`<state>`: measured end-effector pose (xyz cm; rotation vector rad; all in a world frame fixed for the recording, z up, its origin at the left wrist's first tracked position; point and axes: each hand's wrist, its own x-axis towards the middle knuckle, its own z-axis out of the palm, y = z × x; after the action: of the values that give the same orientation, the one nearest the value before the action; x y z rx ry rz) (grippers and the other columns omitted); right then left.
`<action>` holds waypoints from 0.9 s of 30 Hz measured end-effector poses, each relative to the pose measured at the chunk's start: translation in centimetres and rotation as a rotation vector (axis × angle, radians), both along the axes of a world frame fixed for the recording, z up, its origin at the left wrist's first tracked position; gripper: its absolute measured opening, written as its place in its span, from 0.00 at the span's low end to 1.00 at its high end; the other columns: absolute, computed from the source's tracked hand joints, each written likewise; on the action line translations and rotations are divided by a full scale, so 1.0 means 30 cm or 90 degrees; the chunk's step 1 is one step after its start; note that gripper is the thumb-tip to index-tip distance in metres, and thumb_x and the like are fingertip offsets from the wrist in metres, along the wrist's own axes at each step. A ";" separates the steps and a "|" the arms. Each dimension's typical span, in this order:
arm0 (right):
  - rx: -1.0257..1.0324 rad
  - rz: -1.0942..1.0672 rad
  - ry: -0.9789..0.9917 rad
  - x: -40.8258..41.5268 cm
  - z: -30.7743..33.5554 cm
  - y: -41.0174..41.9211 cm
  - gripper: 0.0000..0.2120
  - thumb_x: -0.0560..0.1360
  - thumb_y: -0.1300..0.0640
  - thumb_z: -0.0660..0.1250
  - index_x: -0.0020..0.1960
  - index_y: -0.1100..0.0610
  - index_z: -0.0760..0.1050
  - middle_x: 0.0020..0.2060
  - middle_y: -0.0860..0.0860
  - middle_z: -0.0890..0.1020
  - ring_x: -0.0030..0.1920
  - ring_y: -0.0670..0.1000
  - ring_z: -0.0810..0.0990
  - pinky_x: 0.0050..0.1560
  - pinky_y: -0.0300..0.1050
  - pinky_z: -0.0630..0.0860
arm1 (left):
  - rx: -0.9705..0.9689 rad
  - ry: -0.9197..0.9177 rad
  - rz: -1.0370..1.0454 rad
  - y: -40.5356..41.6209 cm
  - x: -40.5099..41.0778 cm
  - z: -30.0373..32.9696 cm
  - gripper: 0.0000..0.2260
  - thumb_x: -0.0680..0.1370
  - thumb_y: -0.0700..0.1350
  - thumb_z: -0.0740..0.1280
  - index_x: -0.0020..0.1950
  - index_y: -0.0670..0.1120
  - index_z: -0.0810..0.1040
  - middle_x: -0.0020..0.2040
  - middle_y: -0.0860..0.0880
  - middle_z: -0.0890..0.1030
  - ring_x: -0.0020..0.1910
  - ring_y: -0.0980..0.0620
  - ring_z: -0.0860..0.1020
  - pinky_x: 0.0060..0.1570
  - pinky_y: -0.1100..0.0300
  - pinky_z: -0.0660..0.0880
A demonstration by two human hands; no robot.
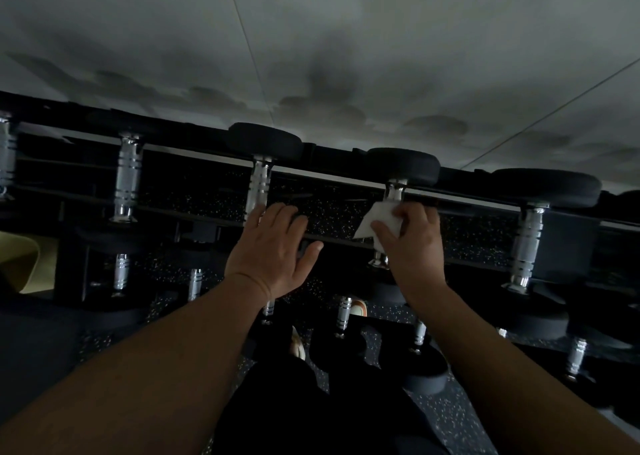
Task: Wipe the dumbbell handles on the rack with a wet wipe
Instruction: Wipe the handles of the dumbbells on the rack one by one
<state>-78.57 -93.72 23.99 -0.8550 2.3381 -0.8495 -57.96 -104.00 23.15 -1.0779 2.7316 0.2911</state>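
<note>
**Right hand wraps wipe around a dumbbell handle**

Right of frame centre, the right hand (407, 243) clenches a white wet wipe (379, 220) around the chrome handle (394, 191) of a top-row dumbbell on the black rack (214, 150). The left hand (273, 250), fingers spread and holding nothing, rests flat at centre against the neighbouring dumbbell handle (258, 186).
</note>
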 end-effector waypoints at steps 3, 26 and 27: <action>0.045 0.030 -0.017 0.019 -0.008 0.048 0.17 0.72 0.51 0.74 0.56 0.54 0.73 0.55 0.49 0.69 0.49 0.46 0.72 0.49 0.38 0.71 | -0.003 -0.003 -0.001 -0.001 0.000 0.002 0.26 0.81 0.61 0.49 0.63 0.44 0.75 0.63 0.44 0.75 0.65 0.43 0.70 0.70 0.43 0.63; 0.095 0.054 -0.051 0.022 0.014 0.063 0.21 0.69 0.53 0.76 0.57 0.52 0.70 0.57 0.50 0.68 0.52 0.48 0.72 0.48 0.41 0.72 | -0.016 -0.003 -0.005 0.002 -0.006 0.007 0.25 0.80 0.60 0.50 0.61 0.43 0.75 0.58 0.45 0.76 0.61 0.44 0.72 0.64 0.46 0.67; 0.091 0.051 -0.049 0.024 0.016 0.067 0.22 0.69 0.53 0.76 0.57 0.52 0.70 0.57 0.50 0.69 0.52 0.48 0.72 0.48 0.41 0.72 | -0.016 -0.003 -0.007 0.003 -0.004 0.007 0.25 0.81 0.60 0.50 0.62 0.43 0.74 0.59 0.45 0.76 0.61 0.44 0.72 0.64 0.46 0.67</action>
<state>-77.84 -91.70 24.47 -0.8350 2.2503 -0.6615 -58.08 -103.93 23.35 -1.0676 2.7436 0.2532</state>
